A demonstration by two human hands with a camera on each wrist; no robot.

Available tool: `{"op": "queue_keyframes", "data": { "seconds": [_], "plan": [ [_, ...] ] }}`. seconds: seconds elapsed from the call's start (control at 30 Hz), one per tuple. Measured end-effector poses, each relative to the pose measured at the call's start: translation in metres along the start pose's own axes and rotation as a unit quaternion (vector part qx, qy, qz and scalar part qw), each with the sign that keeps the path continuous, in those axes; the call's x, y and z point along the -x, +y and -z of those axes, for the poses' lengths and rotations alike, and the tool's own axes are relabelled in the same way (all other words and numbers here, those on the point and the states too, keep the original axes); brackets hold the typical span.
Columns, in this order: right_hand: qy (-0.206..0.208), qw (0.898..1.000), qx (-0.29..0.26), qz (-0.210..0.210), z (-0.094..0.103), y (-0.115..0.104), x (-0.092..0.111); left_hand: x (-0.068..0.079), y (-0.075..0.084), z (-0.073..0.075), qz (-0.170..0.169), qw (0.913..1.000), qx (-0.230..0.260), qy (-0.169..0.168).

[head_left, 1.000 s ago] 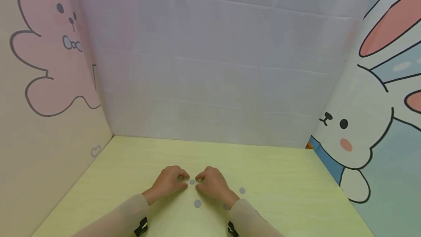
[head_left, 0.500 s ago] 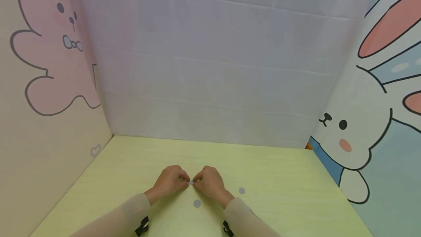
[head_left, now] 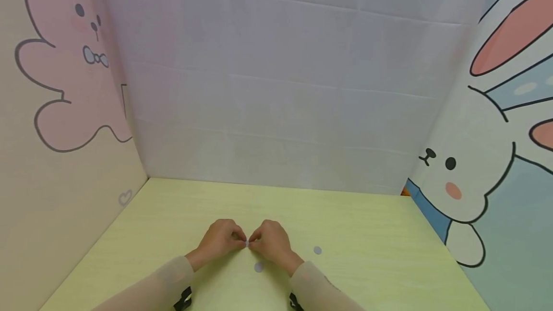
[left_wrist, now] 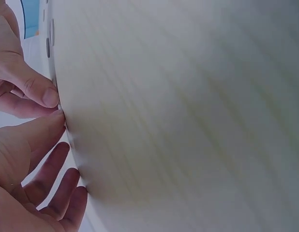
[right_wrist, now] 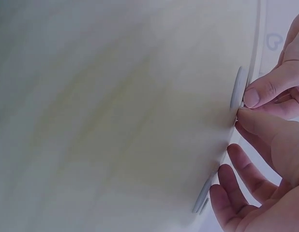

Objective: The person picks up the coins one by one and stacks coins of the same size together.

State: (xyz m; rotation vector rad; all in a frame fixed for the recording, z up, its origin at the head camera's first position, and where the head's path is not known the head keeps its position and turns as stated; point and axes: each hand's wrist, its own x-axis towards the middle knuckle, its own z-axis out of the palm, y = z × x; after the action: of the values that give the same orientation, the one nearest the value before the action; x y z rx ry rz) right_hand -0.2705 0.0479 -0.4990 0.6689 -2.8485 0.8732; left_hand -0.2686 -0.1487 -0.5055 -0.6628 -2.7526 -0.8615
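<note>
Both hands meet at a small flat grey disc, coin-like, near the middle of the yellow table [head_left: 194, 205]. In the head view only a sliver of this disc [head_left: 247, 243] shows between the fingertips. My left hand [head_left: 221, 240] pinches it from the left with thumb and forefinger. From the right, my right hand [head_left: 272, 241] does the same. In the left wrist view, the thumb tips of the right hand [left_wrist: 19, 72] and left hand [left_wrist: 21, 154] almost touch, low at the tabletop. The right hand's other fingers [right_wrist: 253, 169] are loosely bent in the right wrist view.
One grey disc [head_left: 318, 250] lies right of the right hand; another [head_left: 258, 267] lies nearer the person, between the forearms. A white sheet [head_left: 276, 85] hangs behind the table. Cartoon-printed panels stand at the left [head_left: 73, 109] and right [head_left: 471, 196].
The right hand has moved left until the fingertips of both hands meet at the disc. Both hands and the disc have then shifted slightly left and toward the person. The right forearm now covers another disc.
</note>
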Motion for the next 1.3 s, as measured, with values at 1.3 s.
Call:
{"op": "queue_keyframes", "data": {
  "seconds": [1.3],
  "plan": [
    [-0.015,1.0,0.001,0.023,-0.025,-0.039,0.007,0.043,-0.02,0.027,-0.015,0.9993,0.013,-0.033]
  ]
}}
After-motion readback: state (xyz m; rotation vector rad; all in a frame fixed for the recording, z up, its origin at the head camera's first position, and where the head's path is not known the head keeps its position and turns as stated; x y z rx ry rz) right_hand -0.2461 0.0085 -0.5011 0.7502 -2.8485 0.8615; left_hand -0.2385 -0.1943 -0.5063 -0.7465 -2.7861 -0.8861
